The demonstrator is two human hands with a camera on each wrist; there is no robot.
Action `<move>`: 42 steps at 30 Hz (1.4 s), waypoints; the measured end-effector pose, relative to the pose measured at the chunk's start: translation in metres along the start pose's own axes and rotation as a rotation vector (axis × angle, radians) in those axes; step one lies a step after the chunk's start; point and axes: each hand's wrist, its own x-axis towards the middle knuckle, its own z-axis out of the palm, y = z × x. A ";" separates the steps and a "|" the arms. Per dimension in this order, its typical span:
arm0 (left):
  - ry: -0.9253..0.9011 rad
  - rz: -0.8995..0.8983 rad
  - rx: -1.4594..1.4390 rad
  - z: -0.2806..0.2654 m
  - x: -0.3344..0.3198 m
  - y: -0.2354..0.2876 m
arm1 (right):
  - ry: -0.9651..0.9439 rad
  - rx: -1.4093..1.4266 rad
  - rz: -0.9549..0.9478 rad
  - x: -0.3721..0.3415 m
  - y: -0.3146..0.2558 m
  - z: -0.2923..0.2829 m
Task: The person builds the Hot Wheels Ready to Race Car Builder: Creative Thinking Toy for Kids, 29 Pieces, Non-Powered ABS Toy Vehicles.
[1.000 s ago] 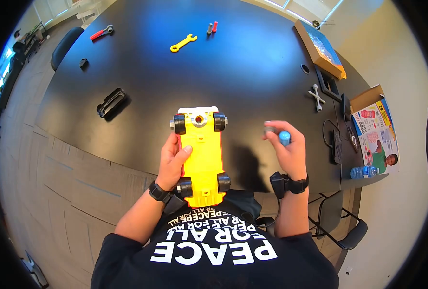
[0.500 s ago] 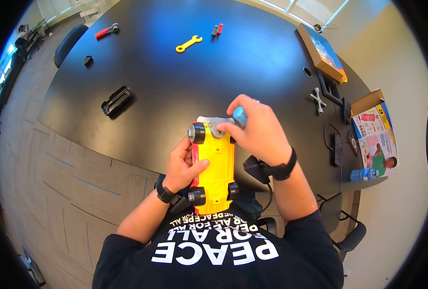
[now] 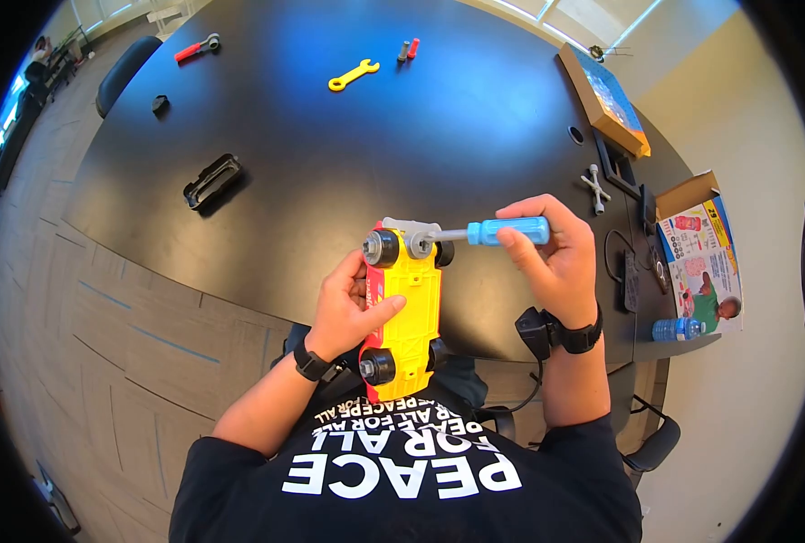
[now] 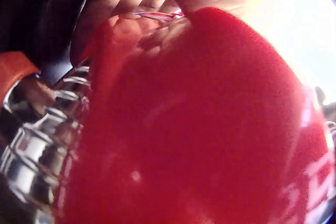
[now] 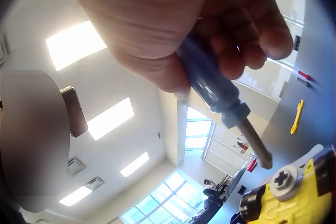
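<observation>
In the head view my left hand [image 3: 344, 312] grips the toy car [image 3: 409, 317] by its red side, thumb on the yellow underside, black wheels facing up. The car's red body [image 4: 199, 113] fills most of the left wrist view. My right hand [image 3: 561, 262] holds a blue screwdriver [image 3: 509, 232] by its handle, the shaft pointing left at the grey screw [image 3: 421, 242] between the upper wheels. In the right wrist view the screwdriver's tip stands just off the cross-slotted grey screw [image 5: 284, 182], with a small gap between them.
On the black table lie a yellow wrench [image 3: 354, 75], a red-handled ratchet [image 3: 197, 49], a black frame part [image 3: 212, 182] and two small bolts [image 3: 409, 50]. At the right are a grey cross wrench [image 3: 594, 189], an open box [image 3: 606, 100], a printed box [image 3: 703, 253] and a bottle [image 3: 678, 329].
The grey screw has come onto the car's underside from my right hand. That hand has since drawn back right, and the screwdriver now points at the screw. The car has shifted right and tilted.
</observation>
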 end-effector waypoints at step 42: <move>0.006 -0.008 -0.018 0.003 0.000 0.003 | -0.599 -1.124 -0.475 0.035 -0.060 0.010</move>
